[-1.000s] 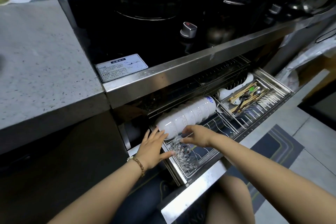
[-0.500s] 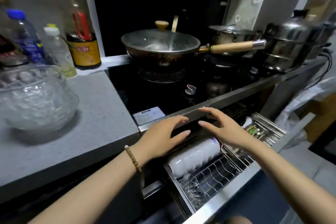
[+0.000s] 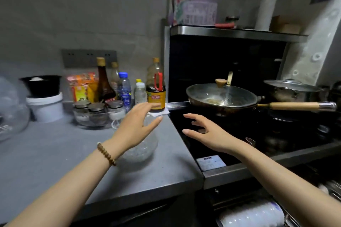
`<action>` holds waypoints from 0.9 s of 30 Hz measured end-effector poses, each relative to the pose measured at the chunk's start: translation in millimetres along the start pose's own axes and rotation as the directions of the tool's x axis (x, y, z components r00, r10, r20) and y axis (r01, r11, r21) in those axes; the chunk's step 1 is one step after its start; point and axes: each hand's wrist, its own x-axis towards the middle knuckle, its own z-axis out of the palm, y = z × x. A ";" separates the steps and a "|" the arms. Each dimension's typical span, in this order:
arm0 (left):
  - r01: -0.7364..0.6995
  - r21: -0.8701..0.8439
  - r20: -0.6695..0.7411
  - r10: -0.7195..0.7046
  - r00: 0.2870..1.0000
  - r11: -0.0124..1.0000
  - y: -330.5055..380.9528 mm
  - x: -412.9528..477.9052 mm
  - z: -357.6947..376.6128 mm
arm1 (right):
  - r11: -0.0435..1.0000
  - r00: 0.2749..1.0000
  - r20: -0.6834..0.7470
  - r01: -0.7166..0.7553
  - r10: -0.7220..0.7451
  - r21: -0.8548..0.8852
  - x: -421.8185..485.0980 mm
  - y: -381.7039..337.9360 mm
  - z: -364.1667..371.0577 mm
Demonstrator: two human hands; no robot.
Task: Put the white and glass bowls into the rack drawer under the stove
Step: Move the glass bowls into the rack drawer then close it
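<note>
Both empty: left grip (image 3: 136, 125) and right grip (image 3: 204, 132) spread wide. Glass bowl (image 3: 143, 152) on the desk (image 3: 55, 153), partly behind my left grip, the nearer; right grip apart, over the stove (image 3: 186, 153).

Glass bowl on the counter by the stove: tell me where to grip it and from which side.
Probably grip the glass bowl by its bulging walls, one hand on each side, coming from above. It sits near the counter edge, looking too wide and rounded for one hand; the left hand is spread above it, the right hand open beside it.
</note>
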 end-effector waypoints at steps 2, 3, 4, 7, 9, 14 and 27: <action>0.077 0.037 0.005 -0.078 0.997 0.996 -23.1 -7.5 -11.6 | 0.999 0.999 0.021 0.034 -0.034 -0.006 15.8 -13.0 16.2; 0.108 0.056 0.009 -0.109 0.994 0.993 -33.3 -11.7 -15.9 | 0.999 0.998 0.035 0.049 -0.049 -0.009 22.7 -18.4 23.7; 0.133 0.070 0.008 -0.134 0.991 0.989 -42.4 -15.7 -19.5 | 0.998 0.997 0.050 0.063 -0.062 -0.012 29.3 -23.4 31.0; 0.189 0.079 0.009 -0.191 0.982 0.979 -63.7 -27.5 -25.3 | 0.996 0.993 0.078 0.087 -0.085 -0.021 46.0 -34.1 51.1; 0.238 0.051 0.038 -0.240 0.970 0.970 -74.2 -33.7 -26.0 | 0.995 0.992 0.087 0.094 -0.091 -0.037 55.1 -37.9 62.3; 0.336 -0.100 0.116 -0.324 0.939 0.937 -87.2 -43.8 -24.1 | 0.990 0.986 0.103 0.134 -0.129 -0.046 69.3 -39.2 78.2; 0.349 -0.275 0.011 -0.360 0.933 0.896 -93.6 -50.3 -10.8 | 0.987 0.988 0.018 0.157 -0.156 -0.034 76.3 -37.6 90.6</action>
